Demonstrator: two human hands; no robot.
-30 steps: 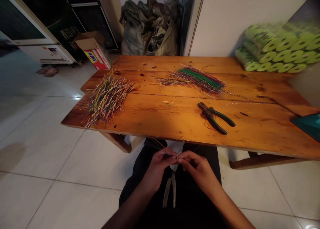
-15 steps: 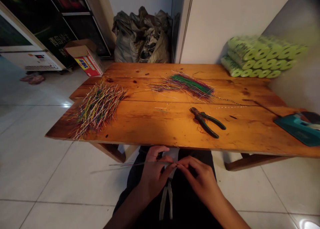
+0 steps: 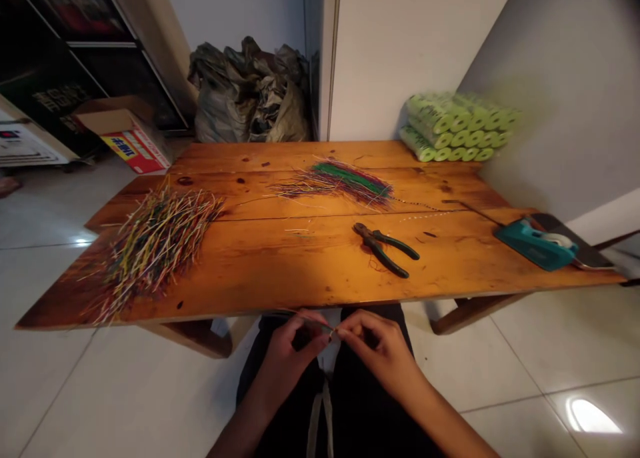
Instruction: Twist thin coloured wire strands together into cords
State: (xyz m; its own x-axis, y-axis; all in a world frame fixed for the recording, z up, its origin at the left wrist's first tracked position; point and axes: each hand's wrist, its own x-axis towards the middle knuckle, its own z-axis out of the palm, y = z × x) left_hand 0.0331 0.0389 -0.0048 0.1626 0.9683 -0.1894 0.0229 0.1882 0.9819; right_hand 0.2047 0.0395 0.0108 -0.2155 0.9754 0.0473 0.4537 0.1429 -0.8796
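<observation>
Above my lap, just off the near edge of the wooden table (image 3: 280, 271), my two hands meet fingertip to fingertip. My left hand (image 3: 299, 341) pinches thin wires (image 3: 313, 320), whose loose ends stretch out to the left. Pressed together at the same spot, the thumb and forefinger of my right hand (image 3: 373, 338) grip the wires' other end. The exact number of wires is too fine to make out. Pliers (image 3: 383, 248) with dark green handles lie on the table beyond my right hand, their handles spread apart.
A heap of coloured wires (image 3: 160, 245) covers the table's left end. Another bundle (image 3: 350, 181), green and purple, lies at the back middle. A teal tape dispenser (image 3: 537, 245) stands at right, green rolls (image 3: 460, 128) at the back right. Behind are a cardboard box (image 3: 133, 141) and grey bags (image 3: 250, 95).
The view has swung to the right, so the table's things appear further left. My left fingers have curled in closer to the right ones, and the wires' loose ends have swung up toward the table edge.
</observation>
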